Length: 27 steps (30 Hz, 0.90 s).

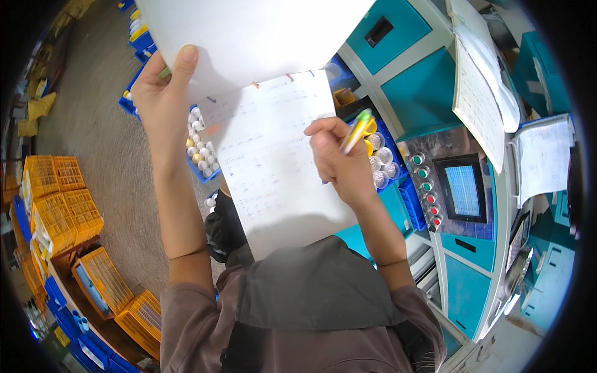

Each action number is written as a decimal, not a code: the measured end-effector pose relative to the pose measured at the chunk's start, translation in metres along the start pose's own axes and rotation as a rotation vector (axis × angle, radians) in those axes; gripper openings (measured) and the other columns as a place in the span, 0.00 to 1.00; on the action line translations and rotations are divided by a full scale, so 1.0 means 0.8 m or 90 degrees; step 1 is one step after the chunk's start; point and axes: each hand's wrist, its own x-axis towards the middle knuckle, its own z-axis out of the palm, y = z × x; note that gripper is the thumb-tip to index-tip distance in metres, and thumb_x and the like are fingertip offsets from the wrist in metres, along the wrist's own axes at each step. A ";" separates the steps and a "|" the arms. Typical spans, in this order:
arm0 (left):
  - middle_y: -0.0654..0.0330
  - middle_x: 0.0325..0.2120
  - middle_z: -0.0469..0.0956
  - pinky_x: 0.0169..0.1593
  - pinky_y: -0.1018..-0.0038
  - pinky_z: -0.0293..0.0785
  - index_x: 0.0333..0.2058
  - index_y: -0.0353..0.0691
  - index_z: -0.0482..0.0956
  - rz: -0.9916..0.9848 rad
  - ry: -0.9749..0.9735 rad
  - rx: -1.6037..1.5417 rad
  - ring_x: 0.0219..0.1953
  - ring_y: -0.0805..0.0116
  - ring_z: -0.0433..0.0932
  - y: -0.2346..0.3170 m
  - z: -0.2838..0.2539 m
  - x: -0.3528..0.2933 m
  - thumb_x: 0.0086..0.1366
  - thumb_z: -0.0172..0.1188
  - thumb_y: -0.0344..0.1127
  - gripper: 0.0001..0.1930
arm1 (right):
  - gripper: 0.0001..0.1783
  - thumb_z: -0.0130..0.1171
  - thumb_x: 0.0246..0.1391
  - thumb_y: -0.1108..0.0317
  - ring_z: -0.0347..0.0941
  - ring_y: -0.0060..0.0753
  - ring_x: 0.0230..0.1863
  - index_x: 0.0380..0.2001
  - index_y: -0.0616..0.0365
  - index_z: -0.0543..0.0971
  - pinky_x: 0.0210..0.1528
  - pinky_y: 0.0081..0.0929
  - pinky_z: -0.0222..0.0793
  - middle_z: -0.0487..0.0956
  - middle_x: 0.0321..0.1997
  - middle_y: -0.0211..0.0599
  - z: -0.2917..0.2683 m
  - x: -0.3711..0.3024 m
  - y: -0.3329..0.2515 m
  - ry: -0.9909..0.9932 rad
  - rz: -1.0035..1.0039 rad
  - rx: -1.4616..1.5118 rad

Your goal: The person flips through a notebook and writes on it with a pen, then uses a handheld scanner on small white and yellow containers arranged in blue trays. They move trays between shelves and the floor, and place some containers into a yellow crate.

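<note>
A handwritten white notebook (273, 165) is open, left of the teal machine (423, 93); the left hand (163, 90) pinches its raised far leaf (261, 37), the right hand (343, 163) curls closed around a yellow-green pen (356, 133).

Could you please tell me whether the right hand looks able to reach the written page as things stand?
Probably yes: the right hand, gripping a pen, is over the right side of the written page, and the left hand holds the upper sheet up.
</note>
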 end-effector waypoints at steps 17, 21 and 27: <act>0.59 0.21 0.81 0.25 0.84 0.68 0.37 0.35 0.84 0.034 0.002 -0.008 0.21 0.78 0.77 -0.004 0.005 0.011 0.60 0.67 0.47 0.19 | 0.09 0.63 0.53 0.72 0.75 0.18 0.24 0.26 0.62 0.72 0.27 0.16 0.70 0.78 0.23 0.35 0.061 0.104 0.024 0.131 -0.415 -0.174; 0.60 0.20 0.81 0.24 0.85 0.68 0.36 0.34 0.84 0.043 0.007 -0.002 0.20 0.79 0.77 -0.006 0.005 0.010 0.60 0.67 0.47 0.18 | 0.09 0.63 0.51 0.74 0.73 0.18 0.20 0.25 0.62 0.72 0.22 0.18 0.69 0.77 0.20 0.34 0.062 0.109 0.035 0.164 -0.426 -0.191; 0.57 0.33 0.84 0.38 0.77 0.75 0.43 0.33 0.83 -0.009 -0.020 0.018 0.33 0.73 0.81 -0.003 0.001 0.008 0.61 0.65 0.36 0.14 | 0.09 0.63 0.50 0.75 0.73 0.18 0.19 0.24 0.62 0.72 0.22 0.18 0.69 0.77 0.19 0.33 0.062 0.115 0.040 0.177 -0.474 -0.216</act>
